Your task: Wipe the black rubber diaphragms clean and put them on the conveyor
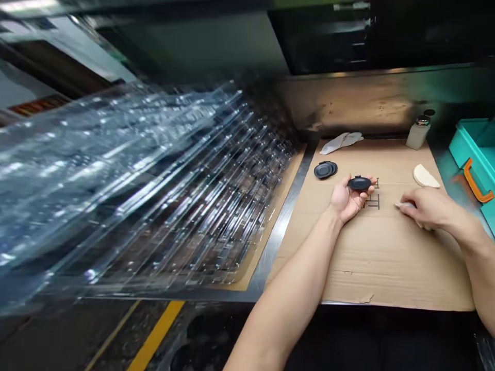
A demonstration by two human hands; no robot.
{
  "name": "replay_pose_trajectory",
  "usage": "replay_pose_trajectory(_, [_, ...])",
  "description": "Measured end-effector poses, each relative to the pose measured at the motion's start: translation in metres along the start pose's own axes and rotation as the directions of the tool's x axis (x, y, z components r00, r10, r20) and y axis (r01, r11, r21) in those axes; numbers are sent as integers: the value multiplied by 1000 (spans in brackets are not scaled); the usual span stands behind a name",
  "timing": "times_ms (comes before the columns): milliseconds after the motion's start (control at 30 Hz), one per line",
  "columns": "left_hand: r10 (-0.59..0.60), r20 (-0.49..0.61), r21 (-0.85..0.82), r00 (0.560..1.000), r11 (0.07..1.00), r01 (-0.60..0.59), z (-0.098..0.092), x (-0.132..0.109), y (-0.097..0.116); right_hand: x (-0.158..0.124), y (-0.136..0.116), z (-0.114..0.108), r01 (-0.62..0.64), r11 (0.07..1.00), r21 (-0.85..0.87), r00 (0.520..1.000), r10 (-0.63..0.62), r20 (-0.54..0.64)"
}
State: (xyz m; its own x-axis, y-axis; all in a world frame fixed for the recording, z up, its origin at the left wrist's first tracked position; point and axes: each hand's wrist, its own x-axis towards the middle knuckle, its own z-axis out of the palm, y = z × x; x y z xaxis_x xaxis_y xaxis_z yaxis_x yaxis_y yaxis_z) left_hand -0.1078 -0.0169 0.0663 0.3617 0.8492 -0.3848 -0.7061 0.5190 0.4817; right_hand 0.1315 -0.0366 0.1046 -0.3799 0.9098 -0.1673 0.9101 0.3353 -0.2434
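Observation:
My left hand (346, 202) holds a black oval plastic part (359, 183) with a small tab on its edge, palm turned up and fingers around it. To the right, my right hand (425, 207) is closed in a pinch on a small whitish piece, perhaps cloth (404, 205), mostly hidden by the fingers. Two or so similar black oval parts (325, 170) lie overlapped on the cardboard (371, 257), left of and beyond my left hand. Beyond my right hand rests a cream half-round pad (425, 176).
Stacked clear plastic trays (185, 196) fill the left side. A crumpled white cloth (341, 142) lies at the cardboard's back edge. A bottle with a metal top (418, 132) stands back right, its lid raised. A teal box with an orange handle (469, 144) sits at the right.

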Motion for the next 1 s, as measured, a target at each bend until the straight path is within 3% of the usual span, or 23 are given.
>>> replay_pose_trajectory(133, [-37,14,-15,999,999,37,4,-4,-1,4,-13,-4,25,987,157,960,20,-280])
replay_pose_trajectory(200, [-60,20,12,998,998,60,5,-4,-4,7,-18,-2,-14,984,177,937,74,-342])
replay_pose_trajectory(300, [-77,37,110,996,991,72,6,-1,-11,11,-23,6,8,986,167,927,55,-372])
replay_pose_trajectory(433, [-13,86,317,996,948,-14,7,4,-30,15,-22,21,153,979,132,911,-88,-403])
replay_pose_trajectory(567, [116,147,543,982,821,-179,11,3,-48,18,-22,32,215,976,46,890,-176,-420])
replay_pose_trajectory(667, [166,159,674,973,702,-230,11,2,-54,18,-25,34,164,986,-43,891,-167,-423])
replay_pose_trajectory(800, [184,185,711,965,653,-261,9,2,-55,17,-30,34,77,992,-99,895,-112,-432])
replay_pose_trajectory(1000, [215,207,695,954,654,-298,10,4,-56,22,-29,38,156,984,-81,865,-176,-469])
